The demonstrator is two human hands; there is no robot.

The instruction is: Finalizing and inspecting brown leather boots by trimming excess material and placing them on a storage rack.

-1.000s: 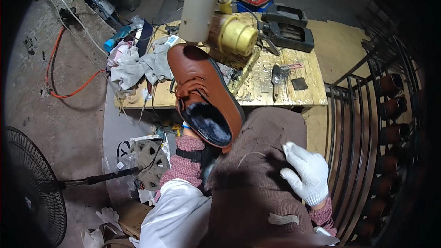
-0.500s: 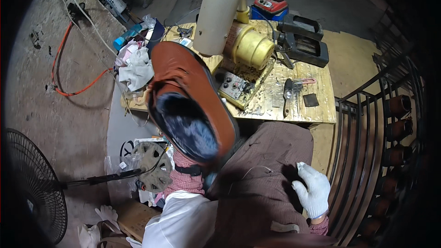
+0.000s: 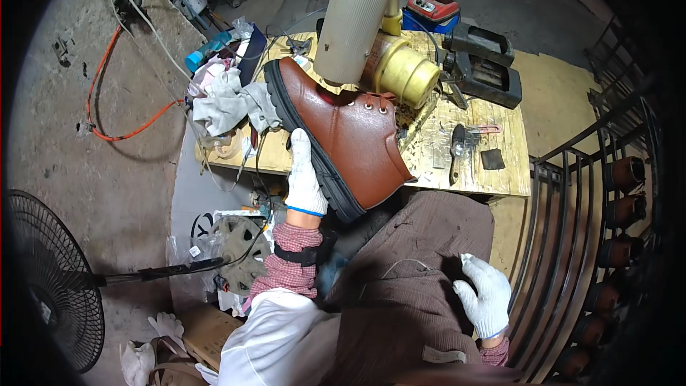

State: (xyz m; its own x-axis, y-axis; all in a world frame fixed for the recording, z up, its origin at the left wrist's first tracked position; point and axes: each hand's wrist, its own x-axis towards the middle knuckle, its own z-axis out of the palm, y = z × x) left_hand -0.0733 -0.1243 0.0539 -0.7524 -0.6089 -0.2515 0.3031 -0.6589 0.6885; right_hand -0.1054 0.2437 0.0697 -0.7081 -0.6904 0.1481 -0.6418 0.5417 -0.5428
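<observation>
Rotated since half a second ago: brown boot (image 3: pixel 350 139) now shows its side, not its opening. My left hand (image 3: pixel 304 175) grips its black sole over the workbench (image 3: pixel 500 171). Right hand (image 3: pixel 484 304) rests loosely curled on my thigh. Rags (image 3: pixel 229 104) lie beside; cream pipe (image 3: pixel 355 18) crowds the toe.

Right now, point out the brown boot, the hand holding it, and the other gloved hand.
brown boot (image 3: pixel 354 136), head view, leather side.
left hand (image 3: pixel 304 179), head view, glove back.
right hand (image 3: pixel 486 300), head view, glove back.
</observation>
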